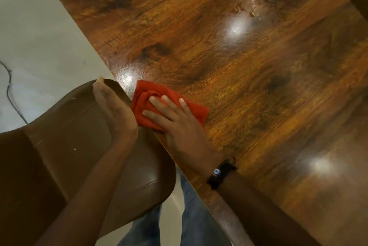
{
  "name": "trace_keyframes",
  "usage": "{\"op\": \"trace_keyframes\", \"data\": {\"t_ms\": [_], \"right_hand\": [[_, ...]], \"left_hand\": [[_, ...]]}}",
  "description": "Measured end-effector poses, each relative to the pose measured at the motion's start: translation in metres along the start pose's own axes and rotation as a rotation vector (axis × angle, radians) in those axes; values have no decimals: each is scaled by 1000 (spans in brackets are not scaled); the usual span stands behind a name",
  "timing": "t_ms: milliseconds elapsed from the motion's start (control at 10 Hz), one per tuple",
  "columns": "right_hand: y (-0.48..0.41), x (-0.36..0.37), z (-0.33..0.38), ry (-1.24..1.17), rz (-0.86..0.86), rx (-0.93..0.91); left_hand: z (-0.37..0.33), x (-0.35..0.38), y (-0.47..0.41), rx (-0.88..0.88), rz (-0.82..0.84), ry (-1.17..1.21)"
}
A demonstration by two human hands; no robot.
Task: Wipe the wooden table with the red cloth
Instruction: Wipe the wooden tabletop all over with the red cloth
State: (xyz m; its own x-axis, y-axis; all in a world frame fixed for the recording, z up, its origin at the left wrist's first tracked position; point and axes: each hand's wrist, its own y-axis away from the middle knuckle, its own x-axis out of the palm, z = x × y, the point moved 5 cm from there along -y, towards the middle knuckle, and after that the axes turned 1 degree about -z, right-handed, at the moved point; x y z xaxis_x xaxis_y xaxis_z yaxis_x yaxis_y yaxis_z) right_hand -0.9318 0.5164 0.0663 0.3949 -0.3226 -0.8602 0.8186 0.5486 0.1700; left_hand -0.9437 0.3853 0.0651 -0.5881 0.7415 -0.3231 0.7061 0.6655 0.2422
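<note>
The right hand (175,124) presses the red cloth (143,92) flat at the near edge of the wooden table (249,70), fingers spread; the left hand (114,110) is cupped off that edge just beside the cloth, fingers together, holding nothing; smeared sheen farther in suggests wiping is under way, with much surface probably left

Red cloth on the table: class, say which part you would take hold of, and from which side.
Probably the bunched folds of the red cloth, pinched from above. It lies flat on the table, so its thin edges offer little, while the folds stand up. The right hand presses flat on the near part.
</note>
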Motion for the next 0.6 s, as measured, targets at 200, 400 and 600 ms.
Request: {"op": "trace_keyframes", "data": {"t_ms": [200, 400, 600], "right_hand": [[49, -69, -156, -34, -227, 308], [-25, -130, -257, -82, -477, 575], [-37, -67, -140, -90, -269, 142]], "left_hand": [[-3, 21, -16, 344, 108, -232], [-18, 49, 4, 544, 304, -386], [-54, 97, 19, 637, 374, -452]]}}
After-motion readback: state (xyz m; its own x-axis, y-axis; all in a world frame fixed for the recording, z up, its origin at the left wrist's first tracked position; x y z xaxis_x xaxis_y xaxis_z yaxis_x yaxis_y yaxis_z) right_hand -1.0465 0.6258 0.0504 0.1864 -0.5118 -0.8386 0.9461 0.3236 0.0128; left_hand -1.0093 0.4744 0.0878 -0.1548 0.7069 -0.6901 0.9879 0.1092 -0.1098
